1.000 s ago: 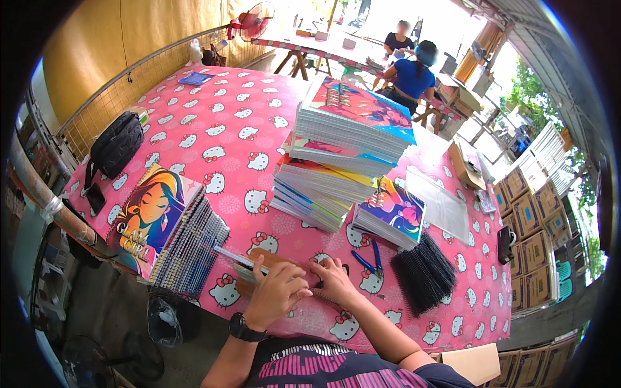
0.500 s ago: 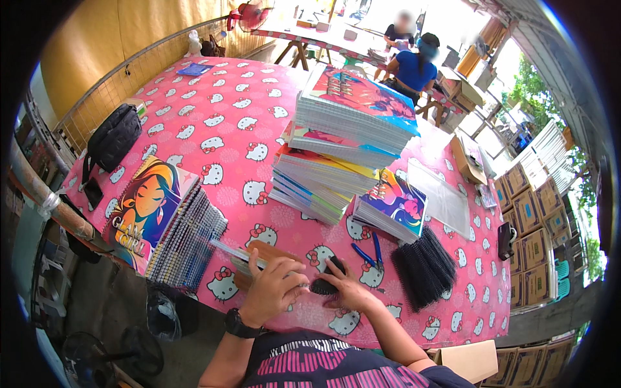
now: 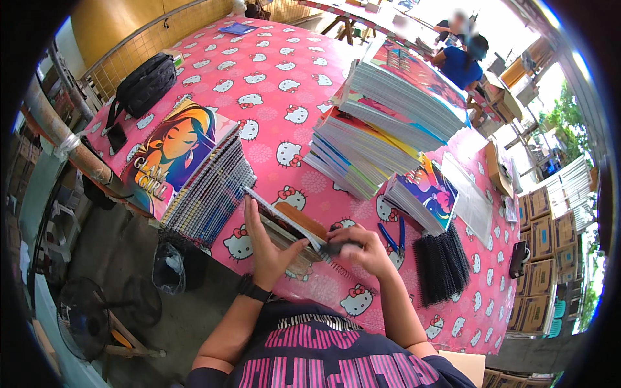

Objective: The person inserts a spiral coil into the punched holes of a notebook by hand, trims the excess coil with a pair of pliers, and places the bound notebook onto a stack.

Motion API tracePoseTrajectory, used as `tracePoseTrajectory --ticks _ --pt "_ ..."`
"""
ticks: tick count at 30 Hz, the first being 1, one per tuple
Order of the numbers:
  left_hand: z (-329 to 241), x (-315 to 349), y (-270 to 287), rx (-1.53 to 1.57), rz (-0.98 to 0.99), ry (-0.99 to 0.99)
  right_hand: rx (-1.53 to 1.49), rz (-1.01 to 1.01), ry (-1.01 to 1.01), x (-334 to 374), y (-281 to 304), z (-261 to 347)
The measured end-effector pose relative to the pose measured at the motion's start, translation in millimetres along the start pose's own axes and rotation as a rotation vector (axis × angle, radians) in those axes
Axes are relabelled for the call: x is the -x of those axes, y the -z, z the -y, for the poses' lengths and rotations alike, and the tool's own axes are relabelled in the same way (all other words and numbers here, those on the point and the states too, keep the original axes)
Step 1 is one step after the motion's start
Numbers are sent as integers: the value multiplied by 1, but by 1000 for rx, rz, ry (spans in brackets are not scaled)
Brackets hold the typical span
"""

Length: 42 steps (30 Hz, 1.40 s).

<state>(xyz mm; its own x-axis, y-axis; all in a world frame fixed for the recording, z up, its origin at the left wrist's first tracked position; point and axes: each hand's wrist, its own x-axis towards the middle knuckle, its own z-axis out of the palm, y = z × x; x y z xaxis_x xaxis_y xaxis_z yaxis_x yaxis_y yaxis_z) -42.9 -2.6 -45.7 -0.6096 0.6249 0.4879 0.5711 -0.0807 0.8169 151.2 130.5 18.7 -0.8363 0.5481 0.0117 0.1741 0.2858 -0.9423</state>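
A notebook stands tilted on its edge at the table's front, partly hidden by my hands. My left hand is closed round it, fingers along its left end and thumb near its lower right. My right hand grips a rounded black object against the notebook's right end; its exact kind is covered by the fingers. From that end a thin spiral coil sticks out over the tablecloth. A brown wooden block lies just behind the notebook.
Spiral-bound notebooks are stacked at left. Tall piles of books stand behind my hands. Blue-handled pliers and black binding coils lie at right. A black bag sits far left. Two people work beyond the pink tablecloth.
My right hand has lifted the black object from the table to the notebook's end. My left hand has closed on the notebook, which is now raised on edge. The whole view has shifted.
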Motion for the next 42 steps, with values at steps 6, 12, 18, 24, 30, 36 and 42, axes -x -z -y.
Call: tracePoseTrajectory --ticks 6,12,18,24,30,36,42 --pt "-1 -2 -6 -117 37 27 -293 17 154 0 6 -5" --pt "5 6 -6 -133 35 31 -329 -26 -7 -7 1 -14" --pt "2 3 -5 -115 26 39 -157 -27 -77 -23 3 -13" --pt "0 5 -5 -127 27 60 -122 111 -32 -38 7 -9" --pt "-2 2 -3 -136 43 74 492 166 -212 -70 5 15" --pt "0 3 -3 -139 51 69 100 112 -106 -75 -10 11" --pt "1 4 -4 -140 54 48 -326 210 138 -75 -11 6"
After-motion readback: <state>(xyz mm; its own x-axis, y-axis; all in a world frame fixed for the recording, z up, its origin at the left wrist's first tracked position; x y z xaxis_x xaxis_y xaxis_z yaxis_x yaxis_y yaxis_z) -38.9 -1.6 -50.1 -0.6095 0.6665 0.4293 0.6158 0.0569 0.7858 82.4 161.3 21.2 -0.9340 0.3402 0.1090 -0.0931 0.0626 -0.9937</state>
